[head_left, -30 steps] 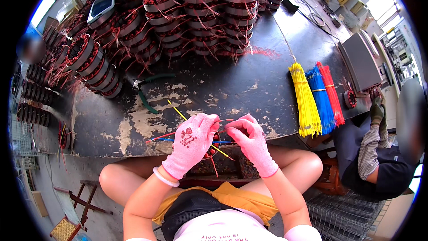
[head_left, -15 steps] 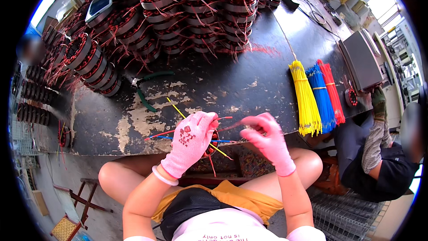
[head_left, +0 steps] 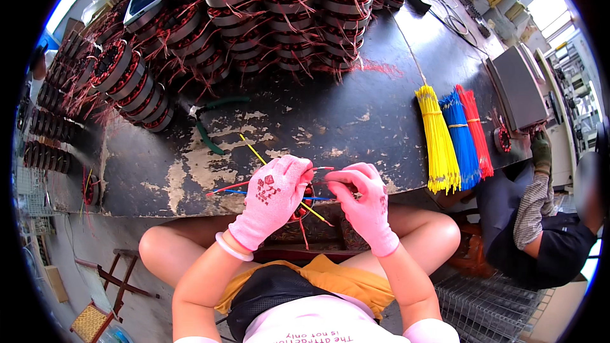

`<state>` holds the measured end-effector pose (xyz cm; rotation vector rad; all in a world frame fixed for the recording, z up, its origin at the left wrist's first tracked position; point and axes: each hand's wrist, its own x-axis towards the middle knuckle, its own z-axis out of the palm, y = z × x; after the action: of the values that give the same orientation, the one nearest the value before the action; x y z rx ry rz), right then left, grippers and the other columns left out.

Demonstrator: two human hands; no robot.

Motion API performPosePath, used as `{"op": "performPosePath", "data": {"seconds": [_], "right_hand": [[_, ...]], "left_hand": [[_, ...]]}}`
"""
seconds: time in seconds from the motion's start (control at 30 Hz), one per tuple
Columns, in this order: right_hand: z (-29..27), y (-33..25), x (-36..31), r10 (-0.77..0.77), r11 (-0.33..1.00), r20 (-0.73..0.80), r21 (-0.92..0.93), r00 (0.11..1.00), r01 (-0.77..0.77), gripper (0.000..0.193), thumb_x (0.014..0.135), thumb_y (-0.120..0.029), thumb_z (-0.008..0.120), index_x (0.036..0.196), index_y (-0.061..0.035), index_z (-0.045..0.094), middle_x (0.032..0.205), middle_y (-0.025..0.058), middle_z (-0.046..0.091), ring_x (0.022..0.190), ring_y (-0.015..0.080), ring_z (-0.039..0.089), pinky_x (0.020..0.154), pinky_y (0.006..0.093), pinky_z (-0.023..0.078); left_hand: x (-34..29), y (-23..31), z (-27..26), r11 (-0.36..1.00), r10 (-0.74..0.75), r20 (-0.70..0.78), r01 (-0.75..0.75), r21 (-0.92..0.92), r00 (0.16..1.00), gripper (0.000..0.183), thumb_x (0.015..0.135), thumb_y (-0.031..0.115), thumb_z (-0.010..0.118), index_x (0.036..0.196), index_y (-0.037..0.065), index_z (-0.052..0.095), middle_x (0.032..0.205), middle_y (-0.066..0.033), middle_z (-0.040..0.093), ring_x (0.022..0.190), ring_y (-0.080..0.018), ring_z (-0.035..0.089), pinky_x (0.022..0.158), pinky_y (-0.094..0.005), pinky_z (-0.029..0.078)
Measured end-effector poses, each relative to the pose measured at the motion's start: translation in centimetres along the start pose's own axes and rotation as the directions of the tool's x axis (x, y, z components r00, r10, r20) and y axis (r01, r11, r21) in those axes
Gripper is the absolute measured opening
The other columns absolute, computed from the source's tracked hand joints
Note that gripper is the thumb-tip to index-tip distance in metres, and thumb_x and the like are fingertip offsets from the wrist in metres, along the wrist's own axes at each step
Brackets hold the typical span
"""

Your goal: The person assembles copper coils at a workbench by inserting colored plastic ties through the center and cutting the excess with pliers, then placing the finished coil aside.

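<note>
In a pink glove, my left hand (head_left: 272,194) is closed in a pinch on a red wire (head_left: 227,189), whose tip shows past the fingertips. Just to its right, my gloved right hand (head_left: 363,202) is also pinched, on a thin dark red lead (head_left: 319,182). Beneath the left hand a small wound motor stator (head_left: 307,202) shows in part at the table edge; the hand hides the rest. A yellow wire (head_left: 251,148) runs slantwise under the left hand, and a blue wire (head_left: 321,199) crosses nearly level. Another red lead (head_left: 304,235) hangs down from the stator.
Stacked stators (head_left: 286,6) fill the back of the worn black table (head_left: 286,114). Green-handled pliers (head_left: 204,128) lie left of centre. Yellow (head_left: 437,143), blue (head_left: 460,143) and red (head_left: 474,130) wire bundles lie to the right. A co-worker (head_left: 540,228) sits at far right by a grey box (head_left: 518,89).
My right hand has come left, closer to my left hand, and its fingers have drawn together on the thin lead. My left hand has hardly moved.
</note>
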<state>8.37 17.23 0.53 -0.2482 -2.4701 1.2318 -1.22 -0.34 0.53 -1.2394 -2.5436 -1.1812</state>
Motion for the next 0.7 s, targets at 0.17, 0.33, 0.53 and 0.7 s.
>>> {"op": "performPosePath", "data": {"seconds": [0.17,0.33,0.53,0.7], "right_hand": [[-1.1,-0.8,0.6,-0.199,0.97,0.01,-0.141,0.98,0.198,0.018,0.08,-0.01,0.079,0.097,-0.0121,0.073,0.096,0.0053,0.069,0.093,0.0288,0.063,0.084,0.0404,0.05],[-1.8,-0.9,2.6,-0.064,0.991,0.203,0.129,0.977,0.038,0.014,0.086,-0.007,0.072,0.101,-0.0063,0.071,0.095,0.0106,0.07,0.086,0.0274,0.065,0.078,0.0387,0.052],[-2.6,-1.2,3.5,0.096,0.955,0.386,0.225,0.918,-0.194,0.013,0.093,-0.008,0.067,0.105,-0.0023,0.069,0.087,0.0149,0.07,0.073,0.0225,0.066,0.069,0.034,0.053],[-2.7,-0.8,3.7,0.081,0.954,0.401,0.235,0.913,-0.187,0.014,0.094,-0.01,0.067,0.106,-0.0019,0.068,0.086,0.0133,0.07,0.073,0.0197,0.065,0.07,0.0321,0.053]], "left_hand": [[0.2,0.3,-0.4,0.999,0.029,0.076,-0.031,0.025,0.997,0.016,0.089,0.008,0.069,0.104,0.007,0.066,0.099,-0.0101,0.067,0.092,-0.033,0.067,0.078,-0.0421,0.055],[0.6,0.7,-1.1,0.998,0.045,0.118,-0.051,0.049,0.992,0.015,0.089,0.01,0.07,0.103,0.007,0.066,0.104,-0.0101,0.066,0.094,-0.0322,0.067,0.08,-0.0425,0.054],[1.0,2.3,-1.7,0.996,-0.004,0.158,-0.01,0.09,0.988,0.012,0.089,0.01,0.07,0.1,0.005,0.066,0.106,-0.0098,0.066,0.097,-0.0323,0.066,0.082,-0.0424,0.053],[0.6,2.7,-1.2,0.998,-0.013,0.109,0.006,0.065,0.994,0.014,0.088,0.011,0.072,0.1,0.005,0.067,0.105,-0.0092,0.066,0.095,-0.0316,0.066,0.081,-0.0419,0.054]]}}
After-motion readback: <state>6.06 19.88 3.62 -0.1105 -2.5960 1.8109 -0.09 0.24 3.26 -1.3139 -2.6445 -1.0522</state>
